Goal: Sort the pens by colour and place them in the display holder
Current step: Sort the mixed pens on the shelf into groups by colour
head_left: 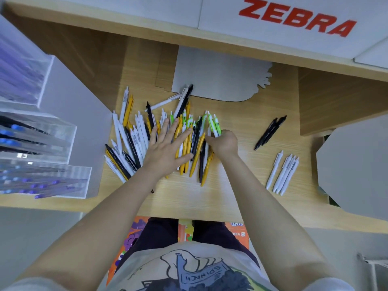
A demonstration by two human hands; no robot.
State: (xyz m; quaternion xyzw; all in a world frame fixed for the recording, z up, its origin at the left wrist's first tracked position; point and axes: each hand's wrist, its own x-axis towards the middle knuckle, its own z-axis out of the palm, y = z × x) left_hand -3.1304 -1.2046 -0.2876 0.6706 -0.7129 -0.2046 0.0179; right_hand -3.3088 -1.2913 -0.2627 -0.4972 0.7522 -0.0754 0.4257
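Observation:
A mixed pile of white, black, yellow and green pens lies on the wooden counter. My left hand lies flat on the pile with its fingers spread over yellow pens. My right hand grips a few green-and-white pens at the pile's right edge. To the right lie two black pens side by side and, nearer me, a small group of white pens. A clear acrylic display holder with blue and purple pens stands at the left.
A grey card cut-out lies behind the pile. Another grey board sits at the right edge. White boxes marked ZEBRA stand on the shelf above. The counter's front edge runs just before my body.

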